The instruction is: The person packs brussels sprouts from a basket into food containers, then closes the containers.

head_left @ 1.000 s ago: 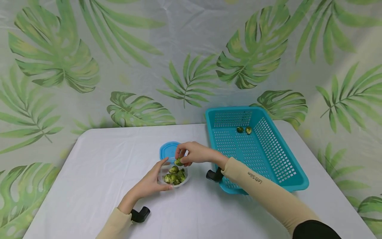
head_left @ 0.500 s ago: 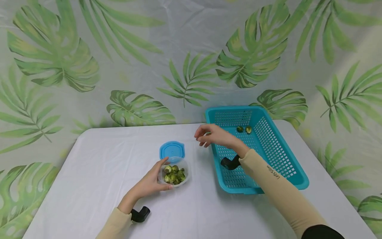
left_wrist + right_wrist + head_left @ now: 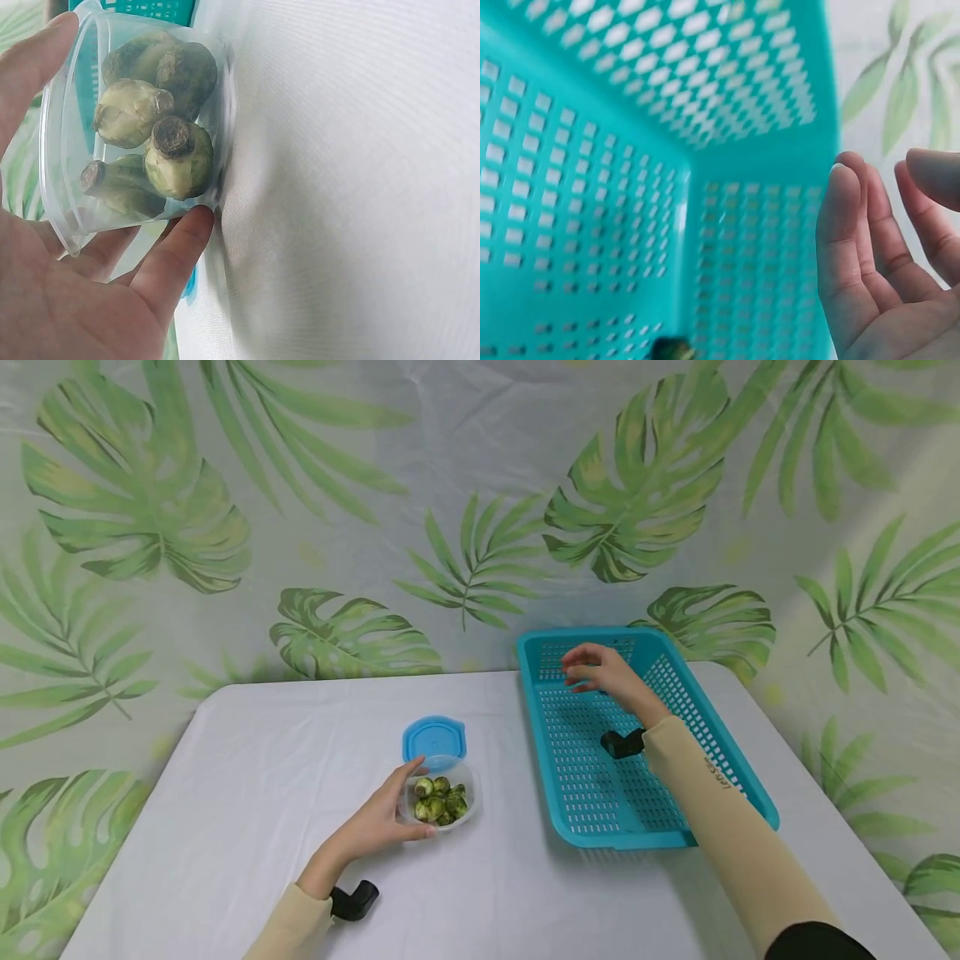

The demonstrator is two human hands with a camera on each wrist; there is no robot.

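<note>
My left hand holds a small clear plastic container on the table, thumb at the near side and fingers at the far side. Inside lie several Brussels sprouts, their cut stems showing through the wall in the left wrist view. Over the far part of a turquoise basket hangs my right hand, fingers loosely bent with nothing between them. A Brussels sprout peeks in at the bottom edge of the right wrist view, on the basket floor; in the head view the hand hides that spot.
A blue lid lies just beyond the container, partly seen through its rim. The perforated basket takes up the right side of the white-covered table. A leaf-patterned cloth hangs behind the table's back edge.
My right hand let go of a Brussels sprout into the container, then moved right and away to above the basket. The left hand and container have stayed in place.
</note>
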